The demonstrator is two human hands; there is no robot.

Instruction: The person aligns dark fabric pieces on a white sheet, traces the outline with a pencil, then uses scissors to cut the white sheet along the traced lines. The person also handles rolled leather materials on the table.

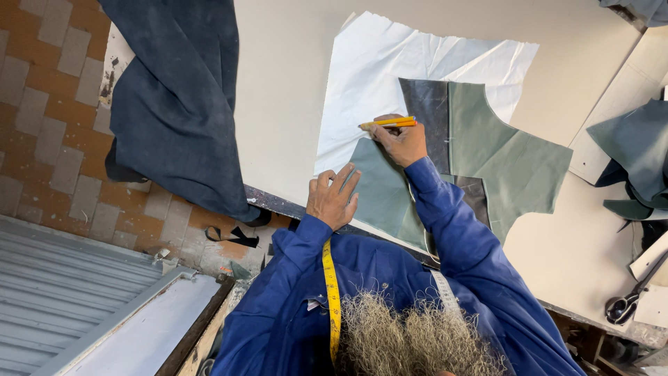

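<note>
The right hand (403, 143) is closed around a yellow pencil (388, 123), gripping it so that it lies nearly level, with its tip at the left over the white paper (376, 63). That hand sits at the upper edge of a green cloth piece (379, 191), which lies flat on the pale table (285, 83) on top of the paper. The left hand (334, 198) is open, fingers spread, pressed flat on the lower left corner of the same green cloth piece, near the table's edge.

Just to the right a dark grey cloth strip (426, 111) lies beside a larger green cloth panel (508, 163) with a curved cut-out at its top. Both arms wear blue sleeves, and a yellow tape measure (332, 292) hangs over the person's shoulder.

A dark blue cloth (177, 97) drapes over the table's left edge. More folded green cloth (637, 153) lies at the far right, and black scissors (626, 303) rest near the table's lower right edge
</note>
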